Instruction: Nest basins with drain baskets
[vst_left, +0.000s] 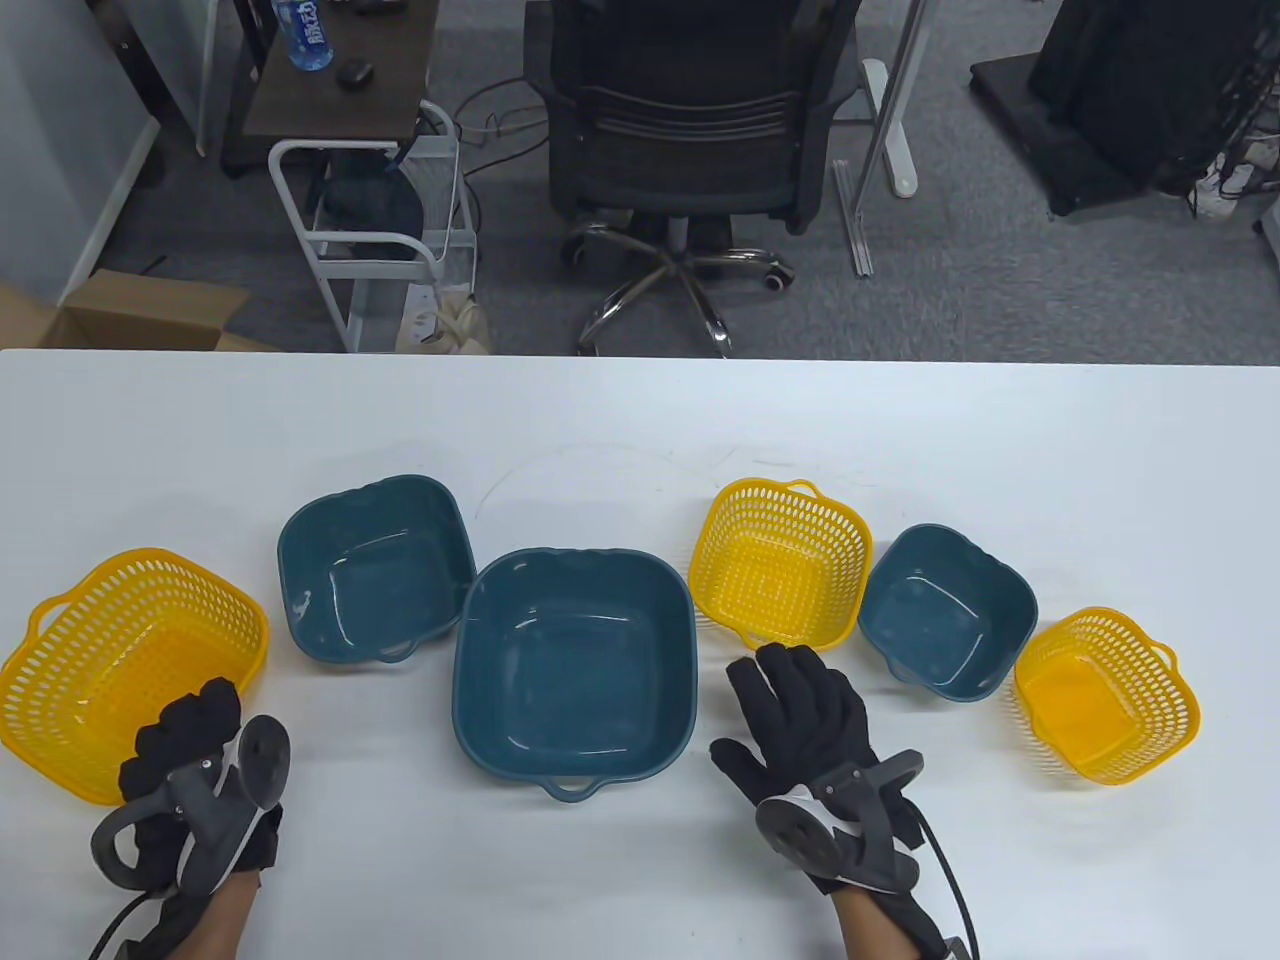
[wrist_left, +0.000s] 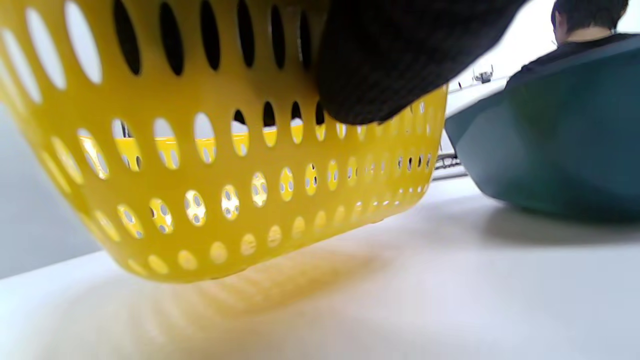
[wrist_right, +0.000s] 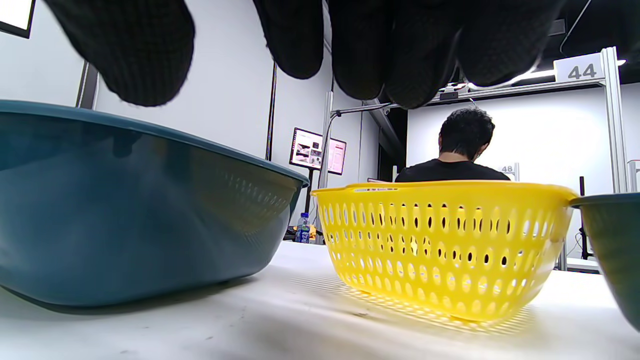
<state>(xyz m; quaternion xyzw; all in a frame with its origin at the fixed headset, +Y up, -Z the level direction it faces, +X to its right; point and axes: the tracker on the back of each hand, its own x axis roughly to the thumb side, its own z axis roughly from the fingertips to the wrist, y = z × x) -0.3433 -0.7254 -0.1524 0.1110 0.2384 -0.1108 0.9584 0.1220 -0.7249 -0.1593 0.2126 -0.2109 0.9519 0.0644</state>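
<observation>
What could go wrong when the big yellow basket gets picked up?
The left hand touches just one edge of the big basket, which already looks tipped, so it might slip or swing. Carried right, it could bump the basin beside it.

Hidden grip and cropped views

The left hand (vst_left: 190, 735) covers the big yellow basket's (vst_left: 120, 650) near rim, so its grip is unclear; the left wrist view crops that basket and blurs the blue basin (wrist_left: 560, 145).
</observation>
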